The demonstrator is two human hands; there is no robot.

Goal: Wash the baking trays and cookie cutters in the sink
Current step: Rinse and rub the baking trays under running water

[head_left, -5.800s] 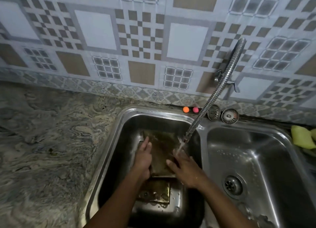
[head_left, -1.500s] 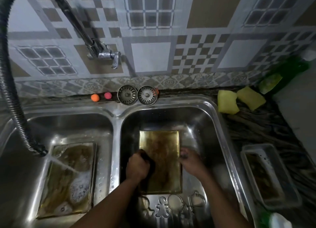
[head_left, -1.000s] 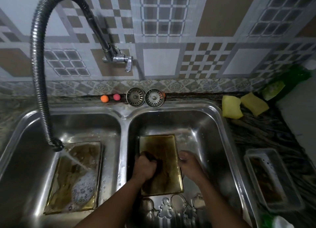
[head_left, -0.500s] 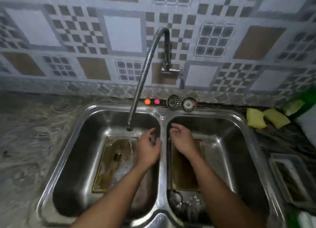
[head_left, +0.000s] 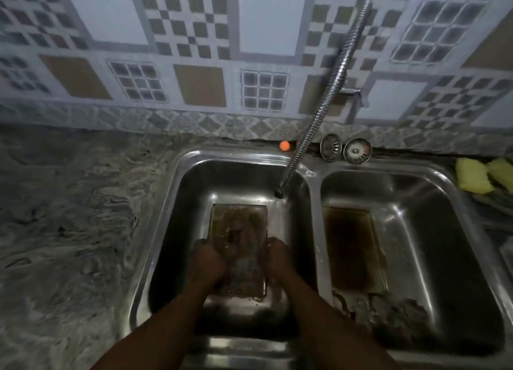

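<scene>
both hands had moved down into the left basin (head_left: 180, 231), left hand (head_left: 206, 261) and right hand (head_left: 279, 258) with fingers curled on the long edges of the tray (head_left: 238, 231) between them, stiff, light, probably slippery.

- Wall tiles (head_left: 194, 36), upper frame: white, tan and grey-checked squares.
- Surface (head_left: 69, 217), left: grey, swirled veining.
- Double sink (head_left: 315, 231): silvery steel.
- Baking trays (head_left: 238, 225): golden-brown, darkly stained.
- Sponges (head_left: 472, 178), right edge: yellow.
- Small ball (head_left: 284, 145): orange.
</scene>
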